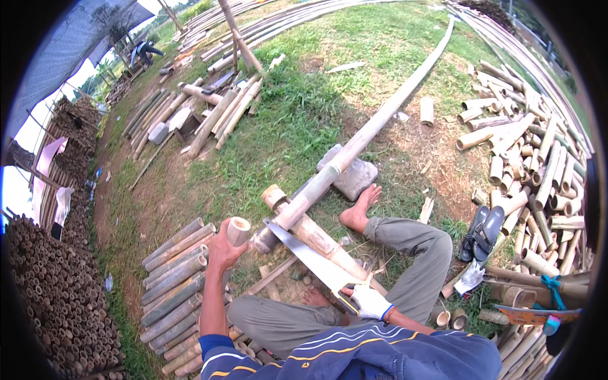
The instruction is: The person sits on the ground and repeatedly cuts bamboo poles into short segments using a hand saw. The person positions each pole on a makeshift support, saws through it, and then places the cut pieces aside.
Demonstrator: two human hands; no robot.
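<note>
As I read the head view from my remote station, the left hand [221,250], bare, is closed around a short bamboo piece [238,233] whose open end is tipped up toward the camera. I judge this grip to be firm enough for carrying, with the fingers wrapped about the side and the hollow end left free. The right hand [366,301], in a white glove with a blue cuff, grips the handle of the saw [310,258]; I take the glove to be protection on the tool side.

The blade runs up and leftward, its tip near the close end of the long bamboo pole [380,123]. I cannot tell whether they touch. I note the pole bearing on a thick crosswise bamboo [316,237] and passing over a grey stone [358,179], props that in my judgement hold its near end off the ground. The person's right foot [360,210] stands just beside the stone. Below the left hand, I find bamboo lengths [174,285] laid side by side, presumably for easy reach and orderly counting.
</note>
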